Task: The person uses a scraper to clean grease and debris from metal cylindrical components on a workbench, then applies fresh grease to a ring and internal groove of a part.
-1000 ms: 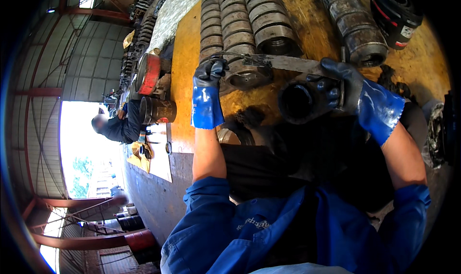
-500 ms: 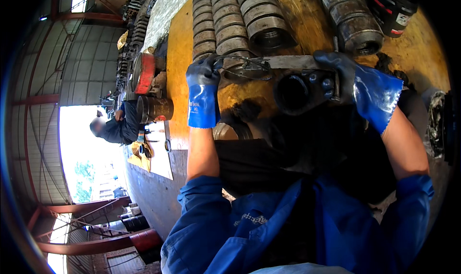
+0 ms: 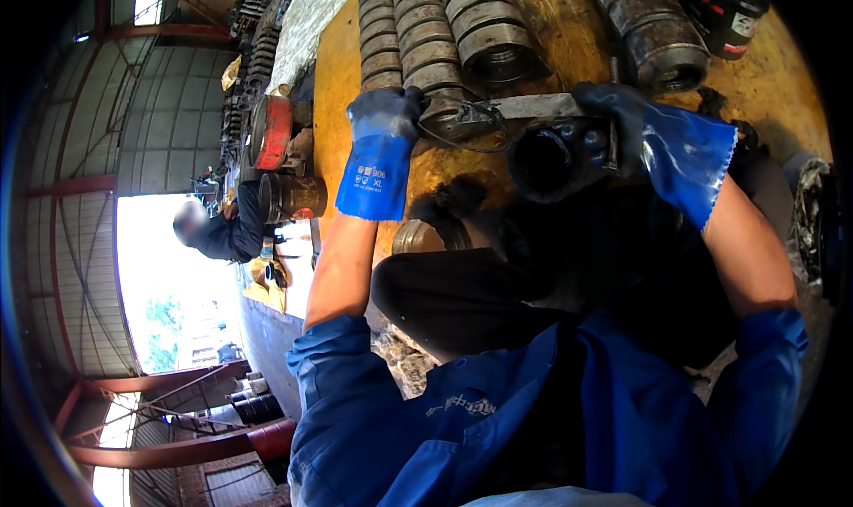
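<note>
Holding, head view: right hand (image 3: 615, 123) clamped on flat metal bar (image 3: 536, 107); left hand (image 3: 384, 114) fisted, contents hidden. Bar between hands, beside open-ended cylinder (image 3: 569, 171). Slackened right grip could drop bar; slack wire loop (image 3: 482, 151) might snag.

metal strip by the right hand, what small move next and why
Perhaps hold the metal strip steady with the right hand and ease the left hand slightly outward, since the thin wire between that hand and the strip curves in what looks like a slack loop.
</note>
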